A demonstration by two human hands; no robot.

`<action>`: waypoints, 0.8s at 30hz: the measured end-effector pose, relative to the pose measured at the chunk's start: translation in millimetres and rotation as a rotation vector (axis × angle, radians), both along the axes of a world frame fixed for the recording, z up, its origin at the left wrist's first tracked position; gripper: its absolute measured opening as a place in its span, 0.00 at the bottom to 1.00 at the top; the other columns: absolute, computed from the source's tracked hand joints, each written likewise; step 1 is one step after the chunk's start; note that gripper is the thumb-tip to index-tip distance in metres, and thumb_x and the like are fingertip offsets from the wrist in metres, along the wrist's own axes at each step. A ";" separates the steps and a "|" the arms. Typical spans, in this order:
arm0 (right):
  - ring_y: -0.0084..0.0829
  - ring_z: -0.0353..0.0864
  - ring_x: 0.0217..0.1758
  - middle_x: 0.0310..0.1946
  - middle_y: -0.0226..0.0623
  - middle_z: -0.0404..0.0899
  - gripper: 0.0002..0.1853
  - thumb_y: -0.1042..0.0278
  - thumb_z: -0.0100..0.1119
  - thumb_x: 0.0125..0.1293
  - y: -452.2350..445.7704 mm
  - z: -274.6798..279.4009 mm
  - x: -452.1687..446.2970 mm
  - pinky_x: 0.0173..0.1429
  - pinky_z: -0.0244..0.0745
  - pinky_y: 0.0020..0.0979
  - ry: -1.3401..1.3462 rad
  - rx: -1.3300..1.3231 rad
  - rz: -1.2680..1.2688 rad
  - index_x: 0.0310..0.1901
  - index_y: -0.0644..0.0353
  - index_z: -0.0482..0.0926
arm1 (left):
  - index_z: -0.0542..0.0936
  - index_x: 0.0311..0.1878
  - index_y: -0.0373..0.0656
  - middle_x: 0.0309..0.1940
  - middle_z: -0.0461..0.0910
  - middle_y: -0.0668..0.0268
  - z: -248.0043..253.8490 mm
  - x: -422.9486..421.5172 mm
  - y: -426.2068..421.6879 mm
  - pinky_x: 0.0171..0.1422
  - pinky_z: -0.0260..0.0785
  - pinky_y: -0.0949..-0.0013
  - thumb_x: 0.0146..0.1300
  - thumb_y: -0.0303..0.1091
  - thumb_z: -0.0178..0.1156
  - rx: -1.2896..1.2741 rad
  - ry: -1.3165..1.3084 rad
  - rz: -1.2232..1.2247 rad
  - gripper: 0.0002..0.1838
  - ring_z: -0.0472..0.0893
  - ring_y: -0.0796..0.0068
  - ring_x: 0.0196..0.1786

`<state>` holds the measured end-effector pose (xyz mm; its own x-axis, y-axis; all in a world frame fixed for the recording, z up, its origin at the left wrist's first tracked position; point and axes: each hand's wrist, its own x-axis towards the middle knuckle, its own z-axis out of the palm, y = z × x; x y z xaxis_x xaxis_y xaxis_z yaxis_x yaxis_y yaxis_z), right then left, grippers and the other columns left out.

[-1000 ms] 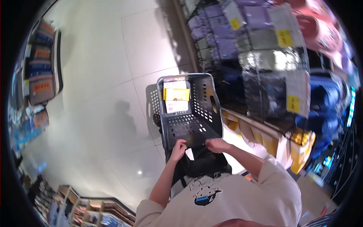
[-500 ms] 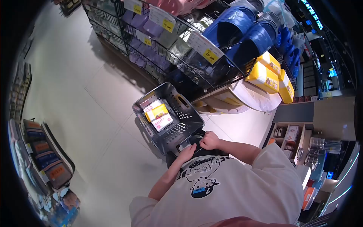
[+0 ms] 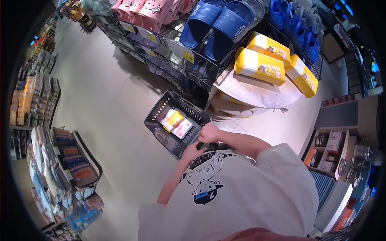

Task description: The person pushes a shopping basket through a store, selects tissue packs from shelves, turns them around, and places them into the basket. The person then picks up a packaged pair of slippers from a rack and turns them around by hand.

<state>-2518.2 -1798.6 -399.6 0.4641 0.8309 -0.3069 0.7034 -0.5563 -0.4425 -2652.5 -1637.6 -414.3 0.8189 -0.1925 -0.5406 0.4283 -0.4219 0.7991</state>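
A dark grey shopping basket (image 3: 164,139) with perforated walls stands on the floor in front of me. Inside it lie a yellow pack (image 3: 175,119) and white packs with pink print (image 3: 183,129). My right hand (image 3: 210,133) is closed at the basket's near end, fingers wrapped around its dark handle, which is mostly covered. Just left of and below it, my left hand (image 3: 191,151) is also closed on this handle, beside the front of my printed shirt (image 3: 257,188).
Ahead, a wire rack holds blue slides (image 3: 231,28) and pink clogs (image 3: 155,14). Yellow tissue packs (image 3: 261,66) lie on a round white stand (image 3: 261,96) ahead right. Left is a display of folded textiles (image 3: 76,160); right, a wooden shelf with boxes (image 3: 335,142). Tiled floor (image 3: 124,140) runs between.
The view has shifted, bringing the slides rack and the yellow tissue packs nearer. More of the left shelving shows. Both hands stay on the basket's handle, and the packs remain inside.
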 end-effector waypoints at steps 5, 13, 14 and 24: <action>0.51 0.83 0.23 0.17 0.49 0.79 0.21 0.51 0.53 0.58 9.7 -8.6 21.9 0.32 0.79 0.47 -0.066 0.063 0.074 0.20 0.58 0.84 | 0.84 0.49 0.48 0.39 0.87 0.50 21.6 9.2 -17.7 0.51 0.79 0.48 0.61 0.55 0.63 0.393 0.048 0.151 0.23 0.86 0.47 0.45; 0.52 0.86 0.32 0.24 0.52 0.83 0.22 0.49 0.54 0.58 18.7 -10.3 52.2 0.44 0.82 0.48 0.044 0.016 0.192 0.26 0.59 0.88 | 0.86 0.45 0.46 0.33 0.88 0.56 24.6 10.4 -37.9 0.47 0.80 0.51 0.54 0.50 0.66 0.491 0.124 0.378 0.21 0.88 0.53 0.39; 0.52 0.86 0.33 0.24 0.52 0.83 0.22 0.49 0.54 0.58 20.1 -13.0 55.8 0.44 0.82 0.48 0.032 0.019 0.163 0.26 0.59 0.88 | 0.87 0.45 0.46 0.34 0.88 0.56 21.5 15.4 -36.5 0.47 0.80 0.51 0.53 0.49 0.66 0.460 0.158 0.350 0.21 0.88 0.53 0.40; 0.52 0.87 0.37 0.27 0.54 0.84 0.22 0.48 0.56 0.58 60.4 -16.5 91.5 0.49 0.82 0.47 0.063 -0.005 0.220 0.28 0.61 0.89 | 0.88 0.47 0.42 0.41 0.87 0.49 10.7 45.3 -14.8 0.55 0.80 0.51 0.55 0.52 0.66 0.577 0.155 0.377 0.25 0.87 0.50 0.46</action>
<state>-2426.6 -1738.2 -416.1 0.2512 0.9085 -0.3339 0.7792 -0.3944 -0.4872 -2607.1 -1652.4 -403.6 0.6787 0.4417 -0.5868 0.7195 -0.5603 0.4104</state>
